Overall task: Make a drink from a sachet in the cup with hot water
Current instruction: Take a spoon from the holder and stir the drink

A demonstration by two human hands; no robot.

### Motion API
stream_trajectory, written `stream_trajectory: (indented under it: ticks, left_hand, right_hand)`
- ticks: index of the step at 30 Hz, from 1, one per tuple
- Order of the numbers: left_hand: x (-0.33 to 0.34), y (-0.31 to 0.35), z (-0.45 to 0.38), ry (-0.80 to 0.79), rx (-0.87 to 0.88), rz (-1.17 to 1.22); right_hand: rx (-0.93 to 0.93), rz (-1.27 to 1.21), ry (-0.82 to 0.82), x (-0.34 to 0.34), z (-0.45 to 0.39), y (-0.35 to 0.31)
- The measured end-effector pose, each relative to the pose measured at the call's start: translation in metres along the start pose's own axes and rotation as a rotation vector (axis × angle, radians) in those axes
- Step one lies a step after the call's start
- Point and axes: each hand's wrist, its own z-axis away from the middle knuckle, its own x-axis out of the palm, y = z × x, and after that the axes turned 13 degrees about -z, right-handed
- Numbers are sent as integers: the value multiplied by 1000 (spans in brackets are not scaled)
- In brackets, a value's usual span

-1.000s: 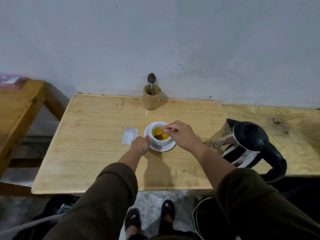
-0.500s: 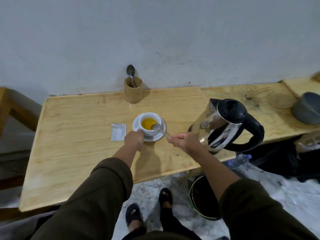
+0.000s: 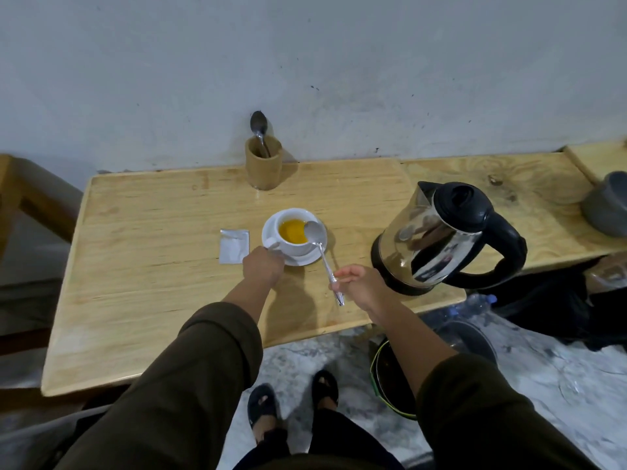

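Note:
A white cup (image 3: pixel 294 245) of orange-yellow drink stands on a white saucer (image 3: pixel 314 254) in the middle of the wooden table (image 3: pixel 152 266). My left hand (image 3: pixel 263 269) grips the saucer's near-left rim beside the cup handle. My right hand (image 3: pixel 358 283) pinches the handle of a metal spoon (image 3: pixel 324 257), whose bowl rests on the cup's right rim, above the drink. The silver sachet (image 3: pixel 233 245) lies flat just left of the saucer. A steel kettle (image 3: pixel 441 239) with a black lid and handle stands to the right of my right hand.
A wooden holder (image 3: pixel 264 167) with another spoon (image 3: pixel 259 128) stands at the wall behind the cup. A grey bowl (image 3: pixel 607 208) sits at the far right. Under the table edge are a dark bucket (image 3: pixel 393 378), a plastic bottle (image 3: pixel 475 301) and my feet.
My right hand pulled back from over the cup toward the near edge, lifting the spoon out of the drink onto the rim. My left hand stayed at the saucer. The camera swung right.

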Motion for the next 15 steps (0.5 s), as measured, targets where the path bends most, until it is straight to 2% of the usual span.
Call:
stream_trajectory:
  ticks: [6, 15]
  left_hand:
    - [9, 0, -3, 109, -70, 77]
    - [23, 9, -3, 205, -162, 111]
  right_hand:
    - [65, -139, 127, -12, -29, 0]
    - [180, -53, 209, -15, -77, -1]
